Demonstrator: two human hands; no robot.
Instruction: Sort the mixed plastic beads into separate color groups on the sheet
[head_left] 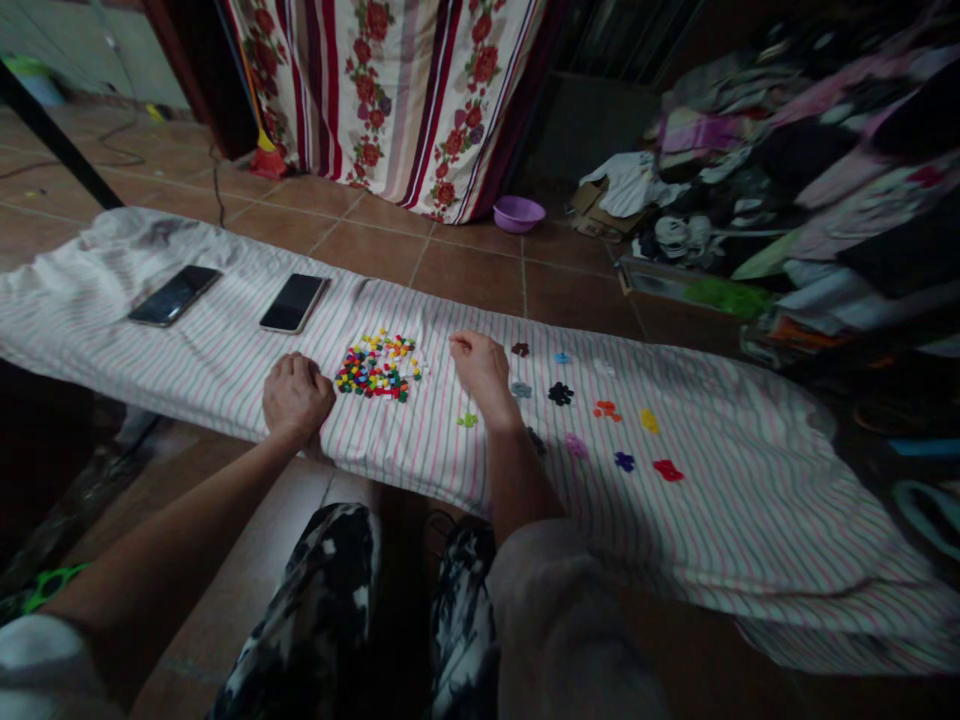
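Observation:
A mixed pile of small coloured pieces lies on the striped cloth, between my two hands. Just left of the pile rests my left hand, its fingers curled into a fist that hides whatever may be inside. To the pile's right is my right hand, with thumb and fingertips pinched together; anything between them is too small to make out. Light green pieces sit below my right hand. Beyond my right wrist, single-colour groups are spread out, among them black pieces, orange pieces and red pieces.
Two phones, one dark phone and one light-edged phone, lie on the cloth at left. On the tiled floor behind are a purple basin and a red broom. Heaped clothes fill the right side.

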